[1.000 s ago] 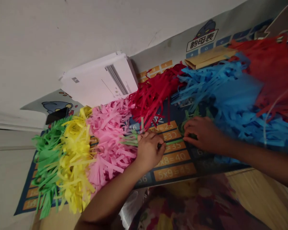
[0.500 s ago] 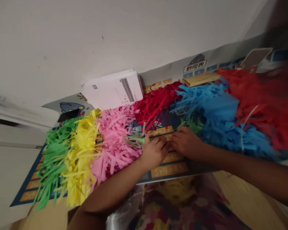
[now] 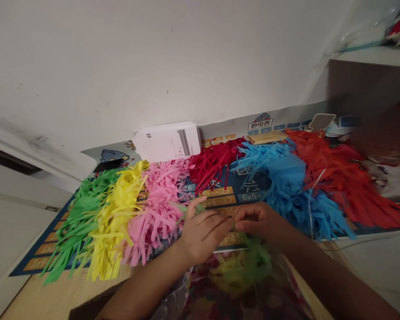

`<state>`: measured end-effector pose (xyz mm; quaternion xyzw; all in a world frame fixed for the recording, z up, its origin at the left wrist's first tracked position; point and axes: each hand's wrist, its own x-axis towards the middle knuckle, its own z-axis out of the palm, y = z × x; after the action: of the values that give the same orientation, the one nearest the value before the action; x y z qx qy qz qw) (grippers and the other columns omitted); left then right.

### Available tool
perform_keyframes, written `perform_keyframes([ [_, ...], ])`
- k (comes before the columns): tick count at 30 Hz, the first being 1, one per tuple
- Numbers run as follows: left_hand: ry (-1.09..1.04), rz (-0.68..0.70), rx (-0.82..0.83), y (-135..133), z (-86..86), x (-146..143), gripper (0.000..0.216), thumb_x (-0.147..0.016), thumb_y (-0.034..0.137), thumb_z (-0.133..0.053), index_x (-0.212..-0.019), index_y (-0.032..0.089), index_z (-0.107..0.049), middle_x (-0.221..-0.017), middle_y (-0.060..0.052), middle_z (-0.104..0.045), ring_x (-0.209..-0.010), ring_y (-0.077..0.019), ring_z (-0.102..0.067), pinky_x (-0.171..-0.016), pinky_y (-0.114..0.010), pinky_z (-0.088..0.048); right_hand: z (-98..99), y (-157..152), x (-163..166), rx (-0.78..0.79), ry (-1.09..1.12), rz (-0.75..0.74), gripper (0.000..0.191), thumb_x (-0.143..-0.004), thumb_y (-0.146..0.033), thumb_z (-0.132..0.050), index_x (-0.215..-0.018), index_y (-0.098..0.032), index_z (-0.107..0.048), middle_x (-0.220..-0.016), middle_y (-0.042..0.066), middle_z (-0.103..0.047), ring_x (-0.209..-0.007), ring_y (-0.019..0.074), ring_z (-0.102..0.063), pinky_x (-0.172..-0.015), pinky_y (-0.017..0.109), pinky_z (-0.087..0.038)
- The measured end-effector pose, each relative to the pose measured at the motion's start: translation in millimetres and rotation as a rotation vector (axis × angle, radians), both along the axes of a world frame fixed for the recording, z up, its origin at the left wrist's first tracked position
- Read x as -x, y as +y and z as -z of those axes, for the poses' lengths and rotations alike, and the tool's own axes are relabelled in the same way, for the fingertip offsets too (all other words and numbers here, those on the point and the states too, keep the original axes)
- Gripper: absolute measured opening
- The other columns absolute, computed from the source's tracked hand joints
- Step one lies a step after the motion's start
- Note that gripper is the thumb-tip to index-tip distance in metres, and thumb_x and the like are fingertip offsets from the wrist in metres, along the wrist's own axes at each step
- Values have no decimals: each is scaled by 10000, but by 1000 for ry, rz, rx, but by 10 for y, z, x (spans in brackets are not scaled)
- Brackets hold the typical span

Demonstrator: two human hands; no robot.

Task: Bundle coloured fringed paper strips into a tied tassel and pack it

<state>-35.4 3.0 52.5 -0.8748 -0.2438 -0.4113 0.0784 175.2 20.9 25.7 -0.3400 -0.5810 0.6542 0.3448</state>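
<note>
My left hand point(image 3: 202, 230) and my right hand point(image 3: 256, 220) meet near the front edge of a printed number mat point(image 3: 220, 195), fingertips almost touching. Green paper strips point(image 3: 253, 258) hang down from between them, pinched by my right hand's fingers; the strips are blurred. My left hand's fingers are loosely curled, with a thin green strip point(image 3: 186, 208) showing at its thumb. Piles of cut paper strips lie across the mat: green point(image 3: 76, 218), yellow point(image 3: 115, 213), pink point(image 3: 158, 195), dark red point(image 3: 213, 162), blue point(image 3: 286, 182) and red point(image 3: 340, 178).
A white box point(image 3: 168, 142) leans against the wall behind the pink pile. A tan flat packet point(image 3: 266, 137) lies at the back by the blue strips. A clear bag of mixed coloured strips point(image 3: 236, 284) sits in my lap below the table's front edge.
Both hands have drawn back from the mat toward the front edge, lifting green strips off it. The camera has tilted up, showing more wall and a shelf at right.
</note>
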Motion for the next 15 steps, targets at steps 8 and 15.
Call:
perform_keyframes([
  [8,-538,-148,465,-149,316,-329,61,-886,180,-670,-859,195,-722,-810,-37,-747,-773,-144,-708,-766,-276,-583,201,-246,186,89,195,358,274,-714,-438,-823,-722,-200,-688,-640,-18,-594,-524,91,-497,-487,203,-391],
  [15,-619,-64,567,-135,337,-346,105,-902,195,-628,-868,192,-727,-808,-56,-750,-779,-158,-705,-779,-299,-583,245,-206,165,-51,146,394,141,-772,-342,-788,-792,-221,-719,-727,-11,-628,-546,95,-557,-506,206,-460],
])
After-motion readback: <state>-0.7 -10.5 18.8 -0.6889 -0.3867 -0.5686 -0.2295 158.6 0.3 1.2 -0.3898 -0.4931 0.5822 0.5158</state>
